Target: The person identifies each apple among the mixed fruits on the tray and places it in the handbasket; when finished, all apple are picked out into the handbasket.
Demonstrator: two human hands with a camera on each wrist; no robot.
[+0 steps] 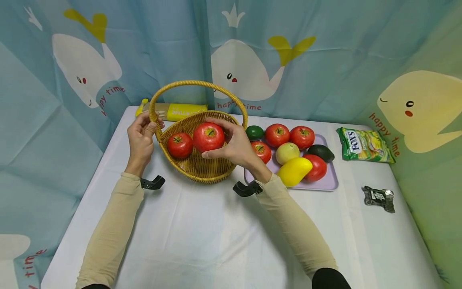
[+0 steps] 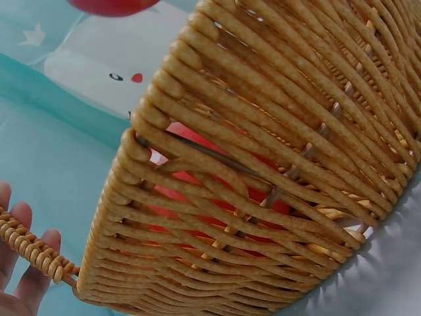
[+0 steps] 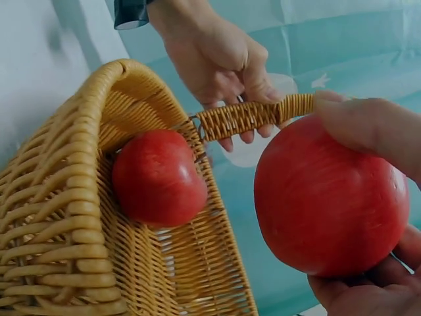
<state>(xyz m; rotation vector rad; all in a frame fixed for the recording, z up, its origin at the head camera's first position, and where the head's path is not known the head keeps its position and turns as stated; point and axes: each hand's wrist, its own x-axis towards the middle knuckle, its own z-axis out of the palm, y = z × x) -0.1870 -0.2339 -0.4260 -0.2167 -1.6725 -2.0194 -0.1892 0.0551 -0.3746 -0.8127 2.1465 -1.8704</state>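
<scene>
My left hand (image 1: pixel 142 134) grips the handle (image 3: pixel 240 120) of a yellow wicker basket (image 1: pixel 202 174) at its left side. In the right hand (image 1: pixel 236 145) is a red apple (image 1: pixel 208 137), pinched between thumb and fingers above the basket's opening. Another red apple (image 3: pixel 158 178) lies inside the basket at the left; in the left wrist view it shows as red through the woven wall (image 2: pixel 263 158). Part of the basket floor is hidden behind the held apple.
Right of the basket, a lilac tray (image 1: pixel 333 182) bears red apples, a yellow mango (image 1: pixel 294 171), a pale round fruit (image 1: pixel 287 153) and dark green fruits. Farther right lie a green candy bag (image 1: pixel 365 144) and a small black packet (image 1: pixel 379 198). A yellow packet (image 1: pixel 185 111) lies behind the basket.
</scene>
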